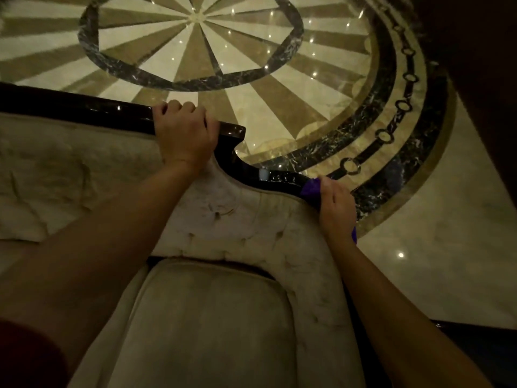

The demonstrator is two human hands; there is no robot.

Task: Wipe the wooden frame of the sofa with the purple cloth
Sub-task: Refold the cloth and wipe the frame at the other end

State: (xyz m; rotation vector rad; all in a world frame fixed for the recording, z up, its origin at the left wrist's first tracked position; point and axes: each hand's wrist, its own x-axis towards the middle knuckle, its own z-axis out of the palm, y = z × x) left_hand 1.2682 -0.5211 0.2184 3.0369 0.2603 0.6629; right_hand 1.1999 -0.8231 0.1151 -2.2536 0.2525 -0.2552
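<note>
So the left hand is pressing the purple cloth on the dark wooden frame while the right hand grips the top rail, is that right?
Not quite: the hands are swapped. In the head view the right hand presses the purple cloth on the dark wooden frame, while the left hand grips the top rail.

We reach both bare arms forward from the near edge, forearms angled toward the far side. Our left hand (184, 133) sits farther and to the left, fingers curled over and thumb side down in a closed grip. Our right hand (337, 204) lies nearer and to the right, palm down, fingers bent and pressed flat.
</note>
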